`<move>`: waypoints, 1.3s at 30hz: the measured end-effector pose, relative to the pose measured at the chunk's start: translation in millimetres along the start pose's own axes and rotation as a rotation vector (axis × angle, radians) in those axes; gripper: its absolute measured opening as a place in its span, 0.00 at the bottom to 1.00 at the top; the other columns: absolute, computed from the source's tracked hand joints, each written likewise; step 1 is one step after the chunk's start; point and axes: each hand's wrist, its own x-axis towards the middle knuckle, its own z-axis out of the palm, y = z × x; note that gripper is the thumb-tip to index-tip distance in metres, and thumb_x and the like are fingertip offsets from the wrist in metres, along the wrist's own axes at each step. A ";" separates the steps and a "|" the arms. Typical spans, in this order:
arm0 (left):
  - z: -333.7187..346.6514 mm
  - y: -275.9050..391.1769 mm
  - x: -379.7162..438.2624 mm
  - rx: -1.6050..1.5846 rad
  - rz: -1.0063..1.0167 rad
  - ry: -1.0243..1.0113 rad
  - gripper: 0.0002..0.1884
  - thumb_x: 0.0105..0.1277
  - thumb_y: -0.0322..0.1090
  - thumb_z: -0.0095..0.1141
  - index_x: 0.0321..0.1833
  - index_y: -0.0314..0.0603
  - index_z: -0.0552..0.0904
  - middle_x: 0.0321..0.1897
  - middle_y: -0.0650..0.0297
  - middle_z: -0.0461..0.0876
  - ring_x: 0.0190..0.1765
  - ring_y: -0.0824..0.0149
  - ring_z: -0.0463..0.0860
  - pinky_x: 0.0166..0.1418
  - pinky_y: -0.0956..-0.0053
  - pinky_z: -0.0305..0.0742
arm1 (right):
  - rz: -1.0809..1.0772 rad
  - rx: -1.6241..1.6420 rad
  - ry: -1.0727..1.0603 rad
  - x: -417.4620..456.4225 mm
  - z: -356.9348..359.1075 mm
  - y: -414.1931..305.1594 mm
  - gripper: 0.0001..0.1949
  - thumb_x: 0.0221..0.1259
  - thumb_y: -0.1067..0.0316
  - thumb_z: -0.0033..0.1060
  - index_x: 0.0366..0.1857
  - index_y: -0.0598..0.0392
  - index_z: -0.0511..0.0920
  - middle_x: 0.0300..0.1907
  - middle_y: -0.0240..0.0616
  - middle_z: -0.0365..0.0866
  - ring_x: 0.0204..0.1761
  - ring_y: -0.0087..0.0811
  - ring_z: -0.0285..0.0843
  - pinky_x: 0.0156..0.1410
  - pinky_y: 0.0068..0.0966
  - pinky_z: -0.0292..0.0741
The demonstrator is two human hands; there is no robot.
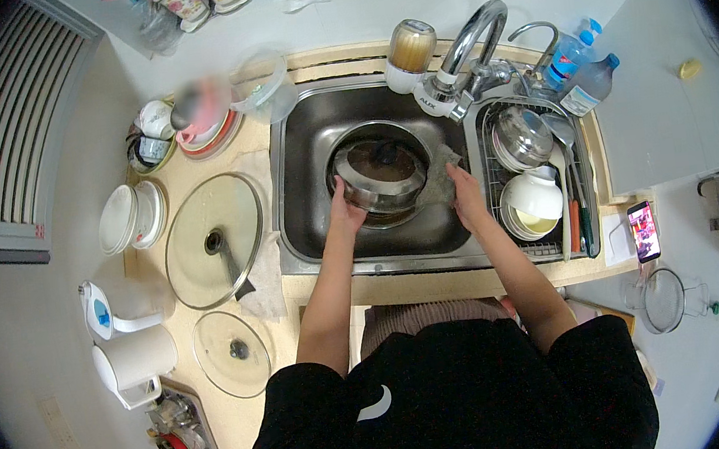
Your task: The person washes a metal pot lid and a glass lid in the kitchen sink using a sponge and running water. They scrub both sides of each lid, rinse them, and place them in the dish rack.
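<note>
In the sink, a round metal pot [350,138] sits in the left basin [303,184]. Over it lies a tilted domed lid [374,187] with a steel rim, a dark see-through middle and a black knob. My left hand [348,212] grips the lid's near left edge, thumb up along its side. A wet greyish dishcloth [439,173] hangs from my right hand [467,195], pinched between thumb and fingers just right of the lid. The cloth's near end reaches the lid's right side.
A chrome faucet [477,28] arches behind the basin. Right of it, a wire drying rack [489,145] holds bowls and utensils. Two glass lids [193,268] [215,351] lie on the left counter near stacked white bowls [119,217]. A phone [644,231] leans at the right.
</note>
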 end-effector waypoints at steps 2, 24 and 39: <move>0.7 -3.1 6.3 0.019 -0.046 0.049 0.41 0.66 0.68 0.42 0.72 0.43 0.62 0.72 0.60 0.63 0.71 0.56 0.65 0.73 0.57 0.62 | -0.128 -0.252 0.083 3.3 1.7 8.8 0.17 0.68 0.55 0.55 0.38 0.63 0.77 0.38 0.33 0.79 0.39 0.25 0.74 0.48 0.24 0.70; 81.1 34.9 -126.9 0.486 0.611 -0.062 0.31 0.77 0.56 0.31 0.60 0.32 0.73 0.54 0.56 0.78 0.55 0.62 0.78 0.60 0.67 0.73 | -1.044 -1.039 -0.515 -48.9 164.0 -27.6 0.34 0.63 0.66 0.52 0.69 0.71 0.51 0.72 0.67 0.45 0.74 0.62 0.43 0.78 0.47 0.45; 97.8 68.3 -168.6 0.771 0.997 0.005 0.27 0.79 0.48 0.33 0.48 0.27 0.80 0.40 0.58 0.83 0.42 0.69 0.77 0.51 0.72 0.72 | -1.024 -0.915 -0.413 -80.0 208.2 -53.5 0.34 0.67 0.65 0.50 0.72 0.66 0.48 0.73 0.65 0.44 0.76 0.61 0.40 0.78 0.47 0.46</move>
